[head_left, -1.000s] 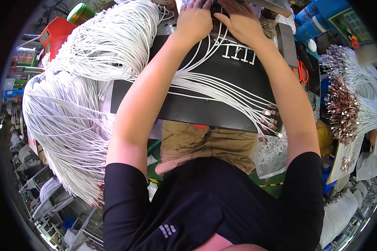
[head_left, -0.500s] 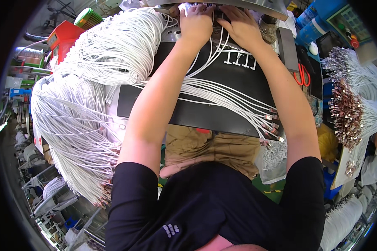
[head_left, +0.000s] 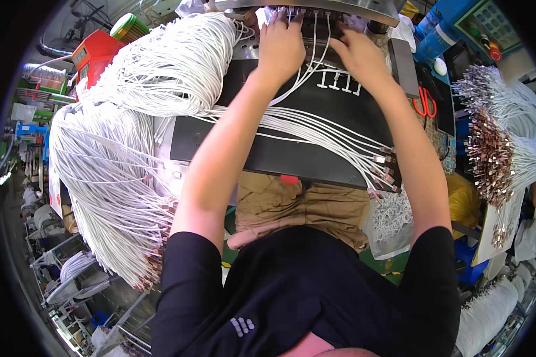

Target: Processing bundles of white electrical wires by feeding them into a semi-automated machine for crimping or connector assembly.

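At the far edge of the black work surface, my left hand (head_left: pixel 281 49) reaches to a metal fixture (head_left: pixel 318 13), fingers stretched over the ends of the cables there. Its fingertips are partly lost in glare. My right hand (head_left: pixel 363 56) hovers just right of the fixture, thumb apart from the fingers, with nothing visible in it. A few white cables (head_left: pixel 313 66) run from the fixture back toward me, under my left forearm. Between my arms, a white branched plastic piece (head_left: pixel 339 83) lies on the black surface (head_left: pixel 280 160). Several cables with metal connectors (head_left: pixel 384 172) lie across its near part.
Large bundles of white cable (head_left: pixel 161 65) are heaped on the left, one hanging over the edge. Red-handled scissors (head_left: pixel 424 102) lie right of my right arm. A bag of small white pieces (head_left: pixel 390 223) hangs at the near right edge. More cables (head_left: pixel 494 143) hang far right.
My right hand has drawn back and right from the fixture, exposing cable ends in it. The left hand stays at the fixture, its fingers slightly shifted. The view has shifted slightly.
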The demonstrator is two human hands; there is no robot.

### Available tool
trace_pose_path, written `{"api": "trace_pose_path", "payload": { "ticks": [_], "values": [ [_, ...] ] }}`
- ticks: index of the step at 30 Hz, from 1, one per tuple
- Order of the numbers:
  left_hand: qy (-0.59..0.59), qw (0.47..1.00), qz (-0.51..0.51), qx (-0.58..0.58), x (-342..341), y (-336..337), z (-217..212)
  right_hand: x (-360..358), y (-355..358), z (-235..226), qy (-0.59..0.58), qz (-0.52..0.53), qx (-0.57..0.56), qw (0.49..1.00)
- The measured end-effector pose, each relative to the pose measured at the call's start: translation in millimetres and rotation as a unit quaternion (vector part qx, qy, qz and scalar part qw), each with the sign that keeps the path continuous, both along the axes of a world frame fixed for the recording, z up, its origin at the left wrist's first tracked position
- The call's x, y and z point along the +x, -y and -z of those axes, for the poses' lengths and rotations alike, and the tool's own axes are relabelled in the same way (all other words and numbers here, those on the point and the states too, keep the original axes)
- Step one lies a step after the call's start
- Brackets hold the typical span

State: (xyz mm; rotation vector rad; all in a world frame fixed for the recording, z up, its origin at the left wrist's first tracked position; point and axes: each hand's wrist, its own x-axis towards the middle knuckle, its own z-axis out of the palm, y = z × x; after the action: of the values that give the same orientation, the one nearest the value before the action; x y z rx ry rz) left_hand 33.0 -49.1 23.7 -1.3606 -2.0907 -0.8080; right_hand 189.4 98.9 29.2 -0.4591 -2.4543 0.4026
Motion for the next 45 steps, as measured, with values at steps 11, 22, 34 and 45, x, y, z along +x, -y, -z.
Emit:
{"api": "trace_pose_path", "payload": {
  "ticks": [11, 22, 34, 45],
  "values": [
    [0.854, 0.491, 0.076, 0.154, 174.8, 289.9, 98.8, 312.0, 159.1, 114.5, 0.102, 0.244, -0.325, 0.908],
    [0.774, 0.543, -0.062, 0.32, 136.6, 287.7, 122.6, 276.4, 177.3, 133.3, -0.027, 0.108, -0.57, 0.814],
    [0.796, 0.541, -0.076, 0.261, 138.1, 292.3, 122.6, 283.0, 154.8, 120.5, 0.147, 0.145, -0.531, 0.822],
    [0.789, 0.547, -0.086, 0.266, 141.3, 282.6, 137.4, 266.1, 173.4, 111.5, 0.127, 0.139, -0.348, 0.918]
  ]
}}
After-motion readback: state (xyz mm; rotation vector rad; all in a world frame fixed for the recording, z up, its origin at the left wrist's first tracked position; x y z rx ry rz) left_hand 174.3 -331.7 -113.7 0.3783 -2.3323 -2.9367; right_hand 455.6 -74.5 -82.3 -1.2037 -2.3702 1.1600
